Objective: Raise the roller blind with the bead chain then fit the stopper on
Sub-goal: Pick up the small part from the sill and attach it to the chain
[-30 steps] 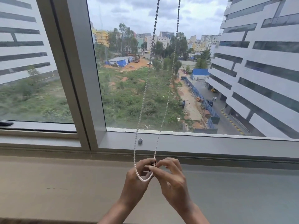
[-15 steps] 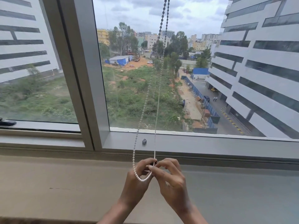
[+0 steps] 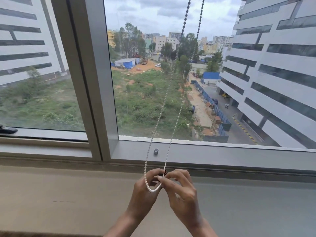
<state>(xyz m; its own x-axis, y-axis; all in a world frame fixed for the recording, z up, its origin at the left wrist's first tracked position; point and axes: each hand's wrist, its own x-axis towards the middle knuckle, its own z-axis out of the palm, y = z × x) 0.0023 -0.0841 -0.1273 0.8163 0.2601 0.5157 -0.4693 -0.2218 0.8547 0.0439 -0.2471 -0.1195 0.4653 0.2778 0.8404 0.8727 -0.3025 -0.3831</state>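
Below the window, at about 6 o'clock of my view, I have both hands close together over the grey sill (image 3: 68, 194). My left hand (image 3: 145, 190) and my right hand (image 3: 181, 190) meet at the fingertips, and both are pinched narrow on the bottom loop of the bead chain (image 3: 154, 189). The white loop hangs just under my fingers and curves across the left palm. Between the fingertips I see a small dark piece, the stopper (image 3: 165, 172), sitting on the right strand of the chain; it is too small for me to tell if it is fully closed on the beads.

From my hands the two strands go up toward 12 o'clock, a little tilted to the right, white in the lower part and dark against the sky near the top edge. The blind itself is out of my view.

At about 12 o'clock from my hands, on the window frame (image 3: 222, 154), a small grey clip (image 3: 155, 151) stands between the two strands, apart from both.

I can read no brand, label or writing anywhere.
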